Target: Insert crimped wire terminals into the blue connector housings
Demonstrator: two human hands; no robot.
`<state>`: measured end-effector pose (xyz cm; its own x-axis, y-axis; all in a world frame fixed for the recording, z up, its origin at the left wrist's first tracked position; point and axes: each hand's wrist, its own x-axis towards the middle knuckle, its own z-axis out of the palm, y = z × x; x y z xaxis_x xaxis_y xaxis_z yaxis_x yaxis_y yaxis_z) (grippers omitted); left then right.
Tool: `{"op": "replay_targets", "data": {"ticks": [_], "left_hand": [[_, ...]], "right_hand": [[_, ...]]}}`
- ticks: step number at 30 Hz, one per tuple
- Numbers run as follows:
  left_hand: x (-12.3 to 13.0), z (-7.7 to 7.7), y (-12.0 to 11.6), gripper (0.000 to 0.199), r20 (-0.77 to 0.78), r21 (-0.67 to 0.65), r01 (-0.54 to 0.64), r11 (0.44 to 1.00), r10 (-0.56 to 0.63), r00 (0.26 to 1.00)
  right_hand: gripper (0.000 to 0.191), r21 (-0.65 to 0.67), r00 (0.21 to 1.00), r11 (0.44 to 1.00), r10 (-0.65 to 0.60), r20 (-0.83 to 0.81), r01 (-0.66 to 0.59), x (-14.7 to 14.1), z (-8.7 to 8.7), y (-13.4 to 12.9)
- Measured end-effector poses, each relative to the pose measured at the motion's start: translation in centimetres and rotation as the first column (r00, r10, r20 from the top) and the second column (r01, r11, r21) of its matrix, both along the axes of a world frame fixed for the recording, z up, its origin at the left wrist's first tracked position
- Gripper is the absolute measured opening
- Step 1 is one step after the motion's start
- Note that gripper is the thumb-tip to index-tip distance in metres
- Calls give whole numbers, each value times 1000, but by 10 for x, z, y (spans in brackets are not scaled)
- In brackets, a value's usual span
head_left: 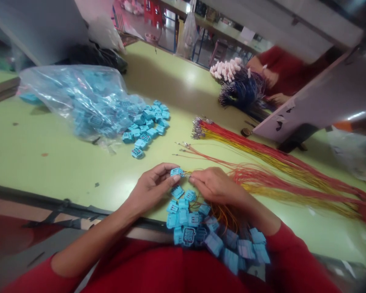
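Observation:
Between the thumb and fingers of my left hand (154,185) is a blue connector housing (176,171), held over the table's near part. My right hand (212,184) is closed in a pinch on a thin yellow wire (187,172) just right of that housing; whether the wire's end sits inside it, I cannot tell. Below both hands lies a cluster of blue connectors (183,215) with wires attached, spreading right under my right forearm. Loose red and yellow wires (262,183) run from beside my right hand toward the right edge.
A clear plastic bag (76,93) of blue connectors lies at left, with loose connectors (146,126) spilling from its mouth. Another bundle of red and yellow wires (247,146) stretches across the right. Beyond a divider (317,93), a co-worker's hands (273,85) are by dark blue wires (242,91) with pale ends.

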<state>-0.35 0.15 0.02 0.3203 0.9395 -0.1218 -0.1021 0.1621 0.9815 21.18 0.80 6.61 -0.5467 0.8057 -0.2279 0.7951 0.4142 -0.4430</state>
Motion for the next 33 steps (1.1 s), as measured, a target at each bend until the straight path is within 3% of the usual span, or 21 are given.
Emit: {"op": "replay_targets", "data": {"ticks": [6,11,13,21,27,33], "left_hand": [[1,-2,-2,34,-145,155,-10,988,33,989],[-2,-3,-6,30,-294,424,28,905,108,950],[-2,-4,-7,29,-308,456,36,889,121,944],[0,-7,-5,34,-318,363,7,932,117,941],[6,-6,-6,41,-240,161,-41,986,79,968],[2,0,-5,38,-246,161,-64,985,103,964]], "right_hand": [[32,26,995,999,43,95,-45,-2,-1,1],[34,23,987,998,58,149,-62,-6,-3,1],[34,28,985,998,54,163,-60,-8,-2,0],[33,46,973,997,45,225,-57,-12,-7,-2],[27,58,965,997,32,259,-48,-17,-7,-3],[28,2,999,999,36,41,-36,-8,-5,-2]]}}
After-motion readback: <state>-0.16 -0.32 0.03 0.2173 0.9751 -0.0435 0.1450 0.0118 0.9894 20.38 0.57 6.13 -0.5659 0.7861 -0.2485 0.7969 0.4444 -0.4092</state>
